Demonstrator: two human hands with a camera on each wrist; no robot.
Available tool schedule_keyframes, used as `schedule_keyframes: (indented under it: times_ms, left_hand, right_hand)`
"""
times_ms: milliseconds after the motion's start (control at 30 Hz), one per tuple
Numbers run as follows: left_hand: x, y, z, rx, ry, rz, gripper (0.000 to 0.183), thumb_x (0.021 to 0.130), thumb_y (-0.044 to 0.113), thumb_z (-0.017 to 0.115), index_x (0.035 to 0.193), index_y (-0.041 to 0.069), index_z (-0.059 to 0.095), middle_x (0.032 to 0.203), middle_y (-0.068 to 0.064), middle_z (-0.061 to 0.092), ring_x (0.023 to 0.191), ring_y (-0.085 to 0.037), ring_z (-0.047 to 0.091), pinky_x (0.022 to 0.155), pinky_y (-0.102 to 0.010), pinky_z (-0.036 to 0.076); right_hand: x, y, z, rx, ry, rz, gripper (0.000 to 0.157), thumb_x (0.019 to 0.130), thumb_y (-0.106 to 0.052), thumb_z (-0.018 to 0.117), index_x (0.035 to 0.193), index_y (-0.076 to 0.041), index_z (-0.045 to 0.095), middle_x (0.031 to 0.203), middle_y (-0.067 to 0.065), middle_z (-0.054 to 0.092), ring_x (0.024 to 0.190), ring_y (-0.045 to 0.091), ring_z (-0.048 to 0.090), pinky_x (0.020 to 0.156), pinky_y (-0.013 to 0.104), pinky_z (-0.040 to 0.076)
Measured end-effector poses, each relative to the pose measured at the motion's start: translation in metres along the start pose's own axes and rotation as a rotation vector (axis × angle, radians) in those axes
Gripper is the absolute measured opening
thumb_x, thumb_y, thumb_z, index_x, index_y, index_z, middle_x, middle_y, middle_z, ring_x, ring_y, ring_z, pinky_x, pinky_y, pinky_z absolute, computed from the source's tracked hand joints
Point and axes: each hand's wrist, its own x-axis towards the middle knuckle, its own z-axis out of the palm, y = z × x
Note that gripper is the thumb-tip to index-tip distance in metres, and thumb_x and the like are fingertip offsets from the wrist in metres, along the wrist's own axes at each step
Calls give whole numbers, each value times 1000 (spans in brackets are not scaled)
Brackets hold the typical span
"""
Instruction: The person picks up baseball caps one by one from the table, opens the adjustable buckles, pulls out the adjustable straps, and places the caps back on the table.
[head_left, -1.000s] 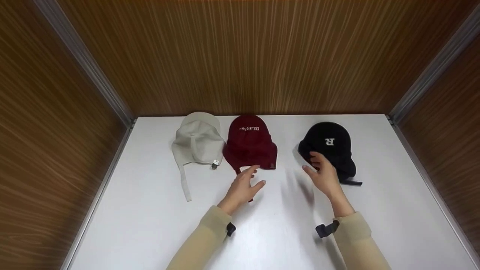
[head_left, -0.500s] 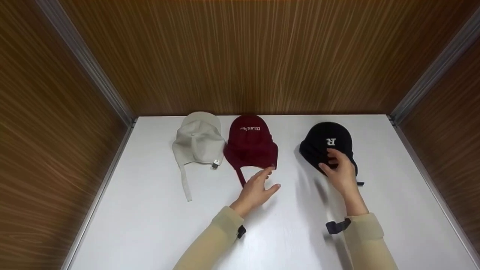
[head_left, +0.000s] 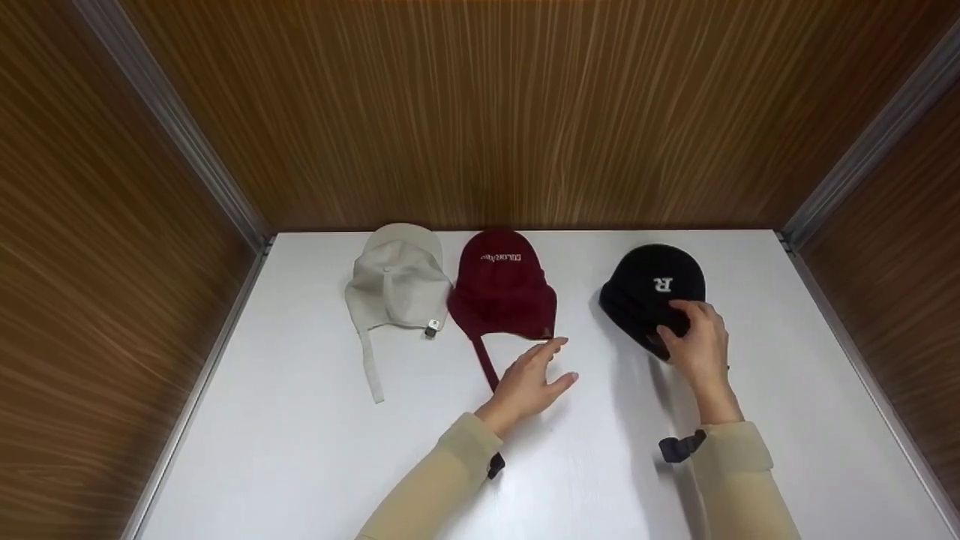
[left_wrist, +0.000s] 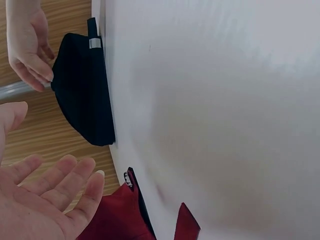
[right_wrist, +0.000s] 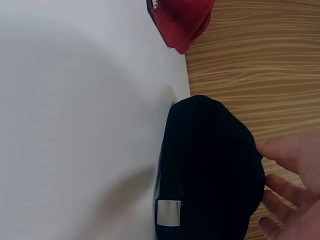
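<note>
Nearest: two beige cuffed sleeves, a dark wrist camera below the right cuff. Left hand above the smooth white counter, fingers extended, thumb well apart from them, nothing held; its forearm side lies near the narrow red strap.

Right hand at the crown of a black, rounded fabric cap with a white letter R. Fingers lightly bent, thumb set apart from them, tips meeting the crown in the right wrist view; whether they pinch the cloth or merely touch it, cannot tell. Black cap sits on the right part of the counter, well apart from the others, silver-coloured clasp at its lower edge.

Step in hand, judged: handling or placing the black cap. Next move would call for either a firmer pinch to adjust it or a clean release without tipping the crown. Left hand seems free to assist; its fingers should stay clear of the strap.

Farther left: deep red fabric cap with white lettering, then off-white soft fabric cap, side by side, a strap trailing from each toward the person. Beyond: brown wood-grain back panel
</note>
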Motion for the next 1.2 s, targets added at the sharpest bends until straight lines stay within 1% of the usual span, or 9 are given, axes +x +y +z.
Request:
schedule_keyframes:
  times_ms: [200, 300, 433, 533, 633, 800, 900, 1100, 1200]
  left_hand:
    - [3, 5, 3, -4, 3, 19, 56, 96, 37, 62, 145, 16, 45, 133, -5, 57, 120, -20, 55, 98, -37, 44]
    - [4, 6, 6, -8, 2, 16, 56, 96, 37, 62, 145, 16, 45, 133, -5, 57, 119, -20, 55, 98, -36, 44]
    - [6, 10, 9, -8, 1, 23, 56, 96, 37, 62, 145, 16, 46, 132, -5, 57, 119, -20, 55, 97, -36, 45]
    - [8, 12, 10, -11, 4, 33, 55, 96, 36, 63, 144, 15, 46, 132, -6, 58, 118, -19, 56, 97, -35, 45]
    - [9, 15, 12, -41, 7, 40, 54, 96, 36, 63, 144, 15, 47, 131, -6, 58, 117, -18, 57, 96, -33, 46]
    - [12, 21, 14, -101, -3, 29, 54, 96, 36, 63, 143, 15, 47, 130, -5, 58, 116, -16, 57, 95, -30, 46]
    - [15, 24, 16, -109, 5, 33, 53, 96, 34, 64, 143, 15, 48, 129, -5, 59, 115, -16, 57, 95, -29, 45]
    - [21, 25, 16, -98, 60, 63, 51, 95, 28, 66, 140, 11, 50, 131, -6, 57, 118, -15, 54, 96, -28, 44]
    - [23, 24, 15, -96, 94, 62, 50, 94, 27, 66, 140, 12, 51, 133, -4, 54, 121, -16, 53, 98, -28, 43]
  right_hand:
    - [-1, 3, 3, -78, 4, -24, 29, 80, 1, 74, 108, 6, 67, 119, 25, 55, 115, 47, 46, 97, 61, 30]
    - [-2, 4, 5, -114, 29, -46, 25, 78, 2, 75, 102, 6, 69, 114, 25, 58, 110, 47, 49, 94, 61, 33]
    - [-2, 4, 7, -150, 60, -69, 22, 77, 2, 75, 98, 6, 70, 111, 26, 59, 106, 48, 51, 90, 62, 34]
    - [-3, 4, 7, -165, 68, -84, 19, 80, 2, 73, 98, 7, 69, 110, 26, 59, 105, 49, 51, 90, 63, 34]
    - [-2, 2, 7, -169, 73, -87, 17, 84, 1, 71, 100, 6, 69, 111, 25, 59, 106, 48, 51, 89, 63, 34]
    - [-1, -4, 4, -130, 93, -100, 15, 88, 0, 68, 102, 6, 68, 112, 24, 60, 103, 48, 53, 84, 62, 38]
    - [-2, -10, 0, -89, 86, -106, 15, 90, 2, 65, 104, 7, 67, 113, 25, 59, 103, 47, 54, 84, 60, 41]
    - [-5, -27, -9, -5, 34, -105, 15, 94, 3, 61, 107, 7, 65, 115, 23, 58, 109, 43, 53, 93, 54, 40]
    - [-7, -36, -15, 19, 24, -117, 14, 94, 3, 61, 106, 7, 66, 113, 22, 58, 108, 41, 55, 93, 53, 41]
